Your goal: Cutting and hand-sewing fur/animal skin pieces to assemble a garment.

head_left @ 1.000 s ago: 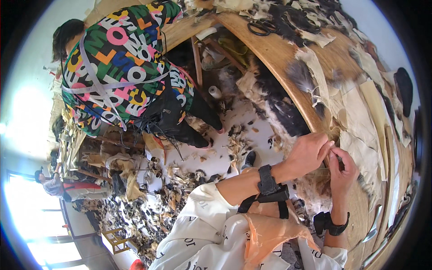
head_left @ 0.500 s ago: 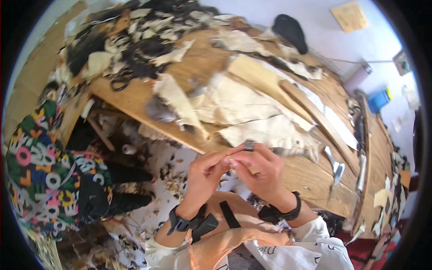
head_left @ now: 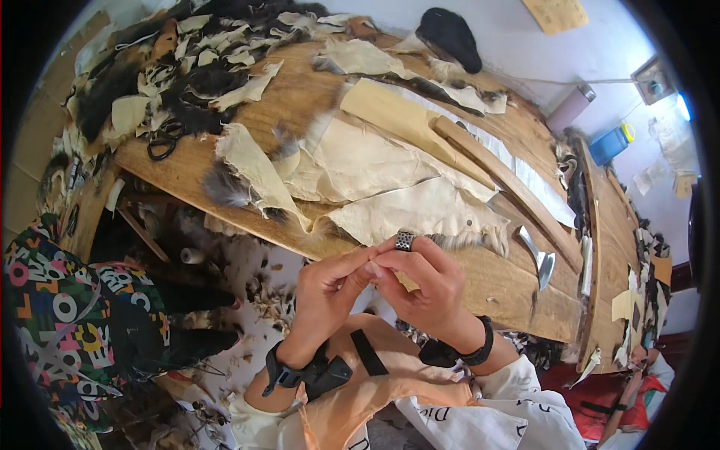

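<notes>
Metal thimble (head_left: 405,240) tops right hand (head_left: 427,289) — fingertips seemingly touching left hand (head_left: 330,289).

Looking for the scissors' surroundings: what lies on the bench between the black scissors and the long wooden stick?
In the head view, pale hide pieces with fur edges lie between scissors and stick.

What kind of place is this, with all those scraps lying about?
Probably a fur or hide workshop. A long wooden workbench is strewn with pale pelts edged in fur, black scissors lie among cut scraps, and trimmings litter the floor. The person's hands meet at the bench edge.
</notes>
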A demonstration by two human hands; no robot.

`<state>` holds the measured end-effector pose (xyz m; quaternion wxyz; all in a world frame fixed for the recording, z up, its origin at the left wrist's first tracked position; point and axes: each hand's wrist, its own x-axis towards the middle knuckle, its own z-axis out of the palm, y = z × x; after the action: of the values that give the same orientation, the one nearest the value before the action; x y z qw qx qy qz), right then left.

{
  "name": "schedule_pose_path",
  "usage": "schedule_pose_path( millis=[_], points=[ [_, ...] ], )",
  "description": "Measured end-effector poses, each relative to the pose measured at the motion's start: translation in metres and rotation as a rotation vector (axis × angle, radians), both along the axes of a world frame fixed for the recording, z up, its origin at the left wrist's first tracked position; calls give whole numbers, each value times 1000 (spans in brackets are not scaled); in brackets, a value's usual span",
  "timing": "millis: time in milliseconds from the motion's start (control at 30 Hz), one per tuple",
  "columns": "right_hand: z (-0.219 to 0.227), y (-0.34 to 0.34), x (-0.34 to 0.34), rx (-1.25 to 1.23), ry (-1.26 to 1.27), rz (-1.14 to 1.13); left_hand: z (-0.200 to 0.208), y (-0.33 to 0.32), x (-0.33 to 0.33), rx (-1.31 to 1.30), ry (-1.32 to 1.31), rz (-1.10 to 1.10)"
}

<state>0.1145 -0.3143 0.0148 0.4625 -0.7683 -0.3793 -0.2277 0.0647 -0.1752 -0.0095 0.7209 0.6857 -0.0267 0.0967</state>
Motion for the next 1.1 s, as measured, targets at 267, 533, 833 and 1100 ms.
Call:
schedule_pose_path(
  millis=[267,533,833,1100],
  points=[
    [2,1,-3,-41,2,-7,5,4,-3,54,-21,-6],
    [7,5,-2,-26,-12,-9,6,4,-5,47,4,4],
    [7,3,0,-5,-30,-19,7,5,-5,194,-47,18],
    [5,3,0,14,-24,-4,9,6,-5,133,14,-32]
  ],
)
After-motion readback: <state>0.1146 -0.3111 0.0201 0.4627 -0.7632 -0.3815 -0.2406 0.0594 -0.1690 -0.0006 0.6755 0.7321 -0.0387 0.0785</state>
